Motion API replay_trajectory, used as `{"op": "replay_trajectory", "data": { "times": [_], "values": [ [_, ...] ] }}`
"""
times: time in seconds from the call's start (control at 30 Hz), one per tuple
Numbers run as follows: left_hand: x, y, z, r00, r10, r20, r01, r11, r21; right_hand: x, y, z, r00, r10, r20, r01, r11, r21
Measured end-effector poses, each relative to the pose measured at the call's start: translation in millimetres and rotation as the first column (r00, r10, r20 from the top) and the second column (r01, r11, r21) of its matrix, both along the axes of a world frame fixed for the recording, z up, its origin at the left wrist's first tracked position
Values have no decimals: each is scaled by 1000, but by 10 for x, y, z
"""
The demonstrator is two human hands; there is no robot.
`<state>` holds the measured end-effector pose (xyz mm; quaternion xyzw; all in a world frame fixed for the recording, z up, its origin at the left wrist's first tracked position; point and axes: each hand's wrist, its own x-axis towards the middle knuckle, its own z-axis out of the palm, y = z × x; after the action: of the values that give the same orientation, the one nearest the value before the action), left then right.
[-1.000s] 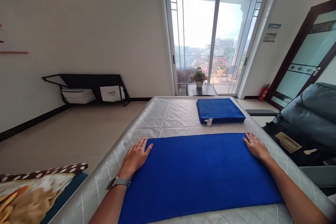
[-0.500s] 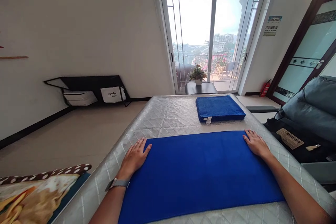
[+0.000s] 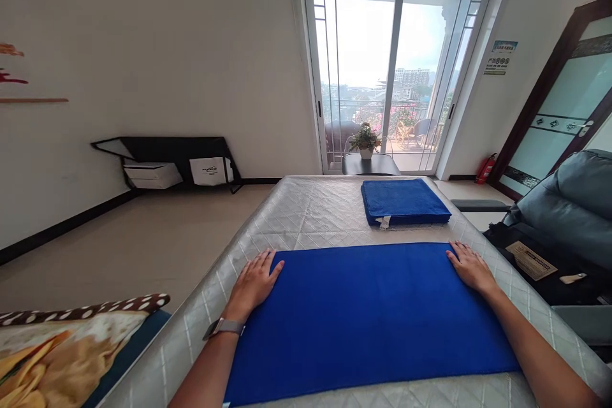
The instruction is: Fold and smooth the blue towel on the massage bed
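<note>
A blue towel (image 3: pixel 368 319) lies spread flat across the quilted mattress (image 3: pixel 268 223). My left hand (image 3: pixel 255 279) rests open on its far left corner, fingers pointing away from me and the thumb over the cloth. On the far right corner my right hand (image 3: pixel 471 266) lies flat with its fingers stretched out. Beyond the spread towel sits a folded stack of blue towels (image 3: pixel 404 199), with a white label at its near left corner. Neither hand touches the stack.
A dark padded armchair (image 3: pixel 568 194) stands to the right, with a brown card (image 3: pixel 531 260) on dark cloth. A patterned blanket (image 3: pixel 90 350) lies at the lower left. Behind the mattress a potted plant (image 3: pixel 366 140) stands on a chair before the sliding glass door (image 3: pixel 400 25).
The view has tilted slightly up and shifted left, so the room appears lower and further right. Both hands stay on the towel's far corners; the towel looks unchanged.
</note>
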<state>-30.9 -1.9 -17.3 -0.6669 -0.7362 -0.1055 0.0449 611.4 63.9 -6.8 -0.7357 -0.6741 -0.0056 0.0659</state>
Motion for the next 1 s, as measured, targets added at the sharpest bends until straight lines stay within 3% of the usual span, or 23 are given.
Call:
{"op": "replay_trajectory", "data": {
  "times": [0.3,0.43,0.53,0.63,0.8,0.9,1.0],
  "values": [
    [59,-37,102,1000,-2,20,2,1000,-8,11,28,52,1000,-12,20,13,998,-65],
    [88,-62,142,999,10,41,-10,1000,1,-230,-17,178,994,-91,65,92,996,-18],
    [97,-65,148,999,13,41,-13,1000,7,-754,-94,295,998,-22,60,18,997,71],
    [95,-62,165,999,16,43,-17,1000,14,-1553,-239,409,970,241,17,-241,967,79],
    [151,-75,249,999,-18,48,14,997,81,-2977,-560,507,781,608,-141,-604,793,77],
    [244,-84,287,993,-107,43,102,989,104,-3619,-669,500,700,684,-206,-689,722,57],
    [324,-84,279,985,-169,39,164,980,114,-4033,-678,467,681,689,-250,-704,709,37]
  ]
}}
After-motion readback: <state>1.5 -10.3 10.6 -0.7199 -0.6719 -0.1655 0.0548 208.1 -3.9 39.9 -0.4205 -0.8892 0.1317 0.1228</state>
